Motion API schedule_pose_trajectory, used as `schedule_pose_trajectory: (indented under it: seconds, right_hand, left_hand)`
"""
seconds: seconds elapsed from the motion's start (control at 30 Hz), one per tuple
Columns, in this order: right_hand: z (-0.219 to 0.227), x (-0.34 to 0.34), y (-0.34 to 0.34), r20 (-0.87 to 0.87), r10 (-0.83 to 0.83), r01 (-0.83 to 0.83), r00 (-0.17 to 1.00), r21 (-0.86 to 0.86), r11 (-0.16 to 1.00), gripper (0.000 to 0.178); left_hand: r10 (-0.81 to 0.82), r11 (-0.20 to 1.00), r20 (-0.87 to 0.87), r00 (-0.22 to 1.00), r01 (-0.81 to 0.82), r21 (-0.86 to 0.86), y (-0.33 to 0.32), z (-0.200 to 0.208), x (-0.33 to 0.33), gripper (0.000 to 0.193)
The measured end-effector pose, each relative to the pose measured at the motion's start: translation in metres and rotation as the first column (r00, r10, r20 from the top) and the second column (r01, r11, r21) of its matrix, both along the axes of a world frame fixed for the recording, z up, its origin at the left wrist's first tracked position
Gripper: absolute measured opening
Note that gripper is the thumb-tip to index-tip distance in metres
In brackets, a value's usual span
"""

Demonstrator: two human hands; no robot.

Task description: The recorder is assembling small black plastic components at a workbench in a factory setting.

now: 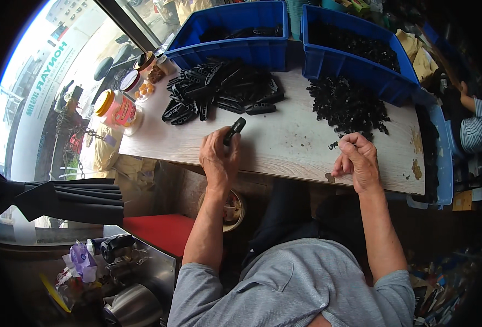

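Note:
My left hand [219,159] is closed around a long black plastic part [234,131], whose rounded end sticks up past the fingers, over the table's near side. Just beyond it lies a heap of similar long black plastic parts [219,90], several with cut-out slots. My right hand [360,162] is pinched, thumb against forefinger, at the near edge of a pile of small black plastic pieces [347,106]. One small black piece [333,145] shows beside the fingertips; I cannot tell whether it is held or lies on the table.
On the pale worn table [284,143], a blue bin [230,52] of long parts and another blue bin [355,76] of small pieces stand at the back. Lidded jars [122,111] line the left edge by the window. A person's striped sleeve [476,131] shows far right.

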State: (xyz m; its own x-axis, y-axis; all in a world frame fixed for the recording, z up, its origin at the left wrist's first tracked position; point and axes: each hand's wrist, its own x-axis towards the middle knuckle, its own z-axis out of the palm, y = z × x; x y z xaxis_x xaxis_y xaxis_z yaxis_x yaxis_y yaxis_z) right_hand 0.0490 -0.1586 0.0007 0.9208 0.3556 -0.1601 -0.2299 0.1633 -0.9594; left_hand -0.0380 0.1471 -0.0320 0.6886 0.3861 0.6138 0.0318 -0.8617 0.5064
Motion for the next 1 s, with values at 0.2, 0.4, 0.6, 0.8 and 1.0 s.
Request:
schedule_pose_trajectory:
  seconds: [0.2,0.4,0.6,0.8,1.0]
  right_hand:
    - [-0.006,-0.002,0.007,0.052,-0.046,0.04,0.998,0.111,0.993,0.01]
    - [-0.006,-0.011,0.02,0.004,-0.044,0.042,0.999,0.235,0.971,0.009]
    - [-0.006,-0.012,0.016,-0.021,0.016,-0.01,1.0,0.267,0.964,0.009]
    - [-0.006,-0.012,0.019,-0.014,-0.015,0.017,1.0,0.178,0.984,0.01]
    - [-0.011,-0.008,0.014,-0.022,0.005,-0.001,1.0,0.175,0.984,0.013]
  left_hand:
    - [-0.268,0.692,0.149,0.952,0.298,-0.658,-0.058,0.005,0.002,0.017]
    - [-0.436,0.108,0.285,0.853,0.364,-0.925,-0.119,0.016,0.011,0.023]
    - [-0.542,-0.109,0.348,0.765,0.346,-0.932,-0.139,0.016,0.019,0.026]
    - [-0.567,-0.07,0.301,0.767,0.319,-0.945,-0.143,0.018,0.023,0.024]
    - [-0.567,-0.08,0.273,0.777,0.278,-0.957,-0.141,0.029,0.023,0.02]
